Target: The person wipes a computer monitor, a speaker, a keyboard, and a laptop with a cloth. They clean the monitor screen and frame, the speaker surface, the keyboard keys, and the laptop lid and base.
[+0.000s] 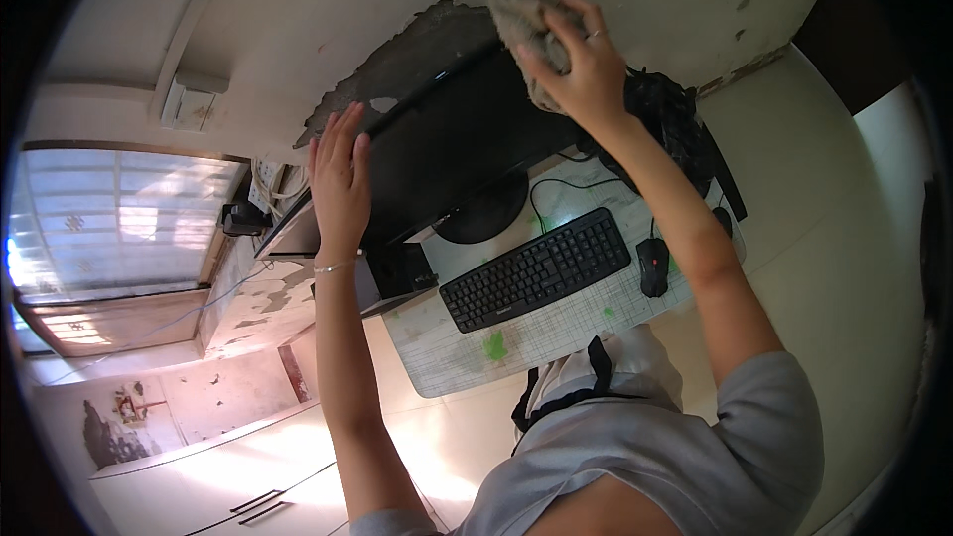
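Note:
A black flat-screen monitor [454,141] stands on a round black base [488,212] upon the desk. My right hand [588,71] grips a crumpled grey-beige cloth [521,22] over the monitor's upper right part. The cloth covers that corner of the screen. At the monitor's left edge is my left hand [339,171], holding nothing, its fingers stretched upward and the thumb slightly apart. Whether its palm touches the monitor's edge is hard to tell. Below the screen lie a black keyboard [536,268] and, right of it, a black mouse [654,268].
The desk [447,357] has a patterned top with green leaf shapes. A black speaker [402,272] stands left of the keyboard. A black plastic bag [666,119] sits at the right, partly behind my forearm. Cables and a power strip [268,186] are near the window [119,216].

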Demonstrator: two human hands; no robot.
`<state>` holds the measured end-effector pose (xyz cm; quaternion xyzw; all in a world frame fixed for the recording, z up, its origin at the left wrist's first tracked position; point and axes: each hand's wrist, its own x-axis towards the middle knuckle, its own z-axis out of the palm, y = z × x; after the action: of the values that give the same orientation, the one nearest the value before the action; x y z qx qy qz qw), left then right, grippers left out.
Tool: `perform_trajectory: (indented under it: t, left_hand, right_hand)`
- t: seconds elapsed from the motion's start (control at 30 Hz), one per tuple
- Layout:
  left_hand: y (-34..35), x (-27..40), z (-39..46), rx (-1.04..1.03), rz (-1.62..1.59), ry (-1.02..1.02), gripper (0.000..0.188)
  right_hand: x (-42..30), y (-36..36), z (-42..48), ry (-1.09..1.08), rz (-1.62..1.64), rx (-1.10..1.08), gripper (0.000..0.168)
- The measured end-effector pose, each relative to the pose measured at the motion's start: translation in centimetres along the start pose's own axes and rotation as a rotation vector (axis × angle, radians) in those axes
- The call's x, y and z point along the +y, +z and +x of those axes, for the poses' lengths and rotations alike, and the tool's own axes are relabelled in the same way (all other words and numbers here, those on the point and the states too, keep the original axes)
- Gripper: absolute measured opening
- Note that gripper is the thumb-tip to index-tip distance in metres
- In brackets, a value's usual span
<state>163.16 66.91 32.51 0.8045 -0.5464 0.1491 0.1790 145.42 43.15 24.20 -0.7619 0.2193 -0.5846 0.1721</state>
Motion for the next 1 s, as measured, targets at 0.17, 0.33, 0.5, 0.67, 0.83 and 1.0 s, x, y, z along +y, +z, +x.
perform_trajectory:
  t: [0.17, 0.33, 0.5, 0.67, 0.83, 1.0]
  left_hand:
    - [1.7, 0.4, 0.7, -0.105, -0.157, 0.001, 0.029]
    - [2.9, -0.8, 0.3, -0.009, -0.402, -0.073, 0.023]
    - [3.1, -0.6, 0.6, 0.012, -0.394, -0.097, 0.023]
    - [2.3, 0.3, 0.6, -0.065, -0.342, -0.184, 0.025]
    - [1.3, -0.6, 0.8, -0.139, -0.549, -0.224, 0.033]
    - [0.0, -0.5, 1.2, -0.262, -0.58, -0.241, 0.043]
  right_hand:
    - [2.2, 1.4, -5.3, -0.084, -0.048, -0.006, 0.05]
    - [5.0, 2.0, -11.8, -0.07, -0.122, -0.235, 0.05]
    - [5.1, 2.0, -12.8, -0.018, -0.083, -0.245, 0.049]
    - [1.3, 2.1, -6.4, -0.058, -0.063, 0.008, 0.051]
    - [-1.8, 4.5, -5.0, 0.014, -0.031, 0.186, 0.055]
    - [-4.8, 6.7, -7.9, 0.128, -0.025, 0.158, 0.054]
